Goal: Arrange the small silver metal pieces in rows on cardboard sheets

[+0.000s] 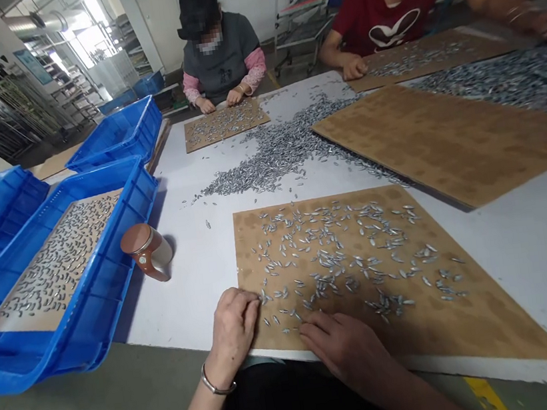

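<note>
A brown board (281, 338) lies flat on the white table in front of me, with many small silvery spindle-shaped metal pieces (328, 258) scattered over it. My left hand (233, 324) rests at the board's left edge, its fingers curled together beside a few pieces. Near the front edge, my right hand (349, 343) bends over the board with its fingers drawn together, the fingertips down among the pieces. Whatever either hand pinches is too small or hidden to make out.
Left stands a blue crate (126, 278) holding a board with metal pieces in rows; a brown-lidded mug (159, 253) is beside it. A heap of pieces (276, 151) spreads mid-table. Another board (446, 135) lies right. Two co-workers, one in a grey shirt (233, 49), work opposite.
</note>
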Motion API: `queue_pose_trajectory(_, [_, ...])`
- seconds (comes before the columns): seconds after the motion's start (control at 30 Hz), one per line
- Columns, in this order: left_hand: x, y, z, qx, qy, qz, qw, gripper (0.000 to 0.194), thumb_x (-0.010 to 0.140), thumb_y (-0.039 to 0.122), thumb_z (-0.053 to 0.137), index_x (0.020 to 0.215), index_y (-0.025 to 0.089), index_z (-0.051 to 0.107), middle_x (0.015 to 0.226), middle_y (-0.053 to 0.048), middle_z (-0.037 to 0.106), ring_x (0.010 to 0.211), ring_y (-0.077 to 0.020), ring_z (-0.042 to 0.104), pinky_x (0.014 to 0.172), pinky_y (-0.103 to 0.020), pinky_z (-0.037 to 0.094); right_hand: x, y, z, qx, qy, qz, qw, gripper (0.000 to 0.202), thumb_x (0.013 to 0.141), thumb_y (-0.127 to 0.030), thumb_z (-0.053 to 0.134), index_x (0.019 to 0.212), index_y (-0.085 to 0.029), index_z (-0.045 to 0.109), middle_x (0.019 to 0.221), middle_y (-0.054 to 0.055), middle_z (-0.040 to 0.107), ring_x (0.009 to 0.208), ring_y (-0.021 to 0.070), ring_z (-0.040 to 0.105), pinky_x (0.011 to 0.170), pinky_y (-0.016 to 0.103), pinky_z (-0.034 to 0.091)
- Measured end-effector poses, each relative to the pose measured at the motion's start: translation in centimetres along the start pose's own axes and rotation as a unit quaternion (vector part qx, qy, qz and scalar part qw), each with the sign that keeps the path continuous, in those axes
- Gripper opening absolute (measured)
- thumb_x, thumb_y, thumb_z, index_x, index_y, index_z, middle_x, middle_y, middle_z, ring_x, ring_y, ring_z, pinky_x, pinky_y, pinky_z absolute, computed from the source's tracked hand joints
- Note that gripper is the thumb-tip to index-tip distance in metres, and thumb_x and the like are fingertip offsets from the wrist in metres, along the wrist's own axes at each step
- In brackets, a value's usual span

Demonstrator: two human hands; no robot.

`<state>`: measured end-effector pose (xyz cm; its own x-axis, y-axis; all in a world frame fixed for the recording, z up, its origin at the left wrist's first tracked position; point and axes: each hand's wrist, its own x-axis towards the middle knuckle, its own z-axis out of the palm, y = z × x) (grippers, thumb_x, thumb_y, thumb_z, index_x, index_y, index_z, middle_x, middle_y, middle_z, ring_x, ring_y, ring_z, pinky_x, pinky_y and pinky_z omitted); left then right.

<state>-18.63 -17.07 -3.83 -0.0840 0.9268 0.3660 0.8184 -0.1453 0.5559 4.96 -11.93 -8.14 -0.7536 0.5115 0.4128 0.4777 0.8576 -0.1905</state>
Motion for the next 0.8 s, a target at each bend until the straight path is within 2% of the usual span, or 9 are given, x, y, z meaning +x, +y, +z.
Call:
queue_pose_trajectory(0.2, [-1.7, -0.8, 0.2, -0.024, 0.005, -0.024, 0.999, 0.021, 0.105, 0.029, 0.052, 0.101, 0.022, 0.071, 0.094, -0.007, 0.07, 0.089, -0.0192, 0.068, 0.082, -0.034, 0.057, 1.0, -0.4, 0.6, 0.002, -0.016, 0.028, 0.999, 0.021, 0.102, -0.014, 0.051, 0.087, -0.021, 0.065, 0.082, 0.0, 0.066, 0.068, 0.0126, 0.062, 0.066, 0.026, 0.037])
queue_pose_trajectory(0.4, [-1.7, -1.0, 0.8, -0.035, 0.011, -0.016, 0.999, 0.019, 0.104, 0.026, 0.053, 0.101, 0.022, 0.071, 0.094, -0.006, 0.07, 0.09, -0.0196, 0.067, 0.082, -0.035, 0.056, 0.9, -0.3, 1.0, -0.001, -0.006, 0.038, 0.999, 0.027, 0.102, -0.012, 0.048, 0.081, -0.02, 0.063, 0.079, 0.0, 0.065, 0.064, 0.0121, 0.062, 0.063, 0.026, 0.038])
queue_pose_trajectory(0.6, [-1.3, -1.1, 1.1, -0.041, 0.009, -0.02, 0.999, 0.02, 0.104, 0.026, 0.052, 0.099, 0.022, 0.071, 0.093, -0.006, 0.07, 0.09, -0.0202, 0.067, 0.082, -0.035, 0.056, 0.8, -0.4, 0.7, -0.022, -0.006, 0.034, 0.999, 0.024, 0.095, -0.005, 0.054, 0.081, -0.021, 0.064, 0.08, 0.0, 0.065, 0.066, 0.0132, 0.059, 0.065, 0.028, 0.039])
queue_pose_trajectory(0.8, [-1.5, -0.9, 1.0, -0.042, 0.012, -0.012, 0.999, 0.018, 0.104, 0.026, 0.054, 0.1, 0.022, 0.071, 0.093, -0.006, 0.07, 0.089, -0.0198, 0.067, 0.081, -0.034, 0.056, -0.2, -1.5, 0.8, -0.1, 0.051, -0.024, 0.993, 0.03, 0.085, 0.005, 0.055, 0.098, -0.018, 0.071, 0.084, 0.004, 0.07, 0.068, 0.0153, 0.058, 0.068, 0.03, 0.041])
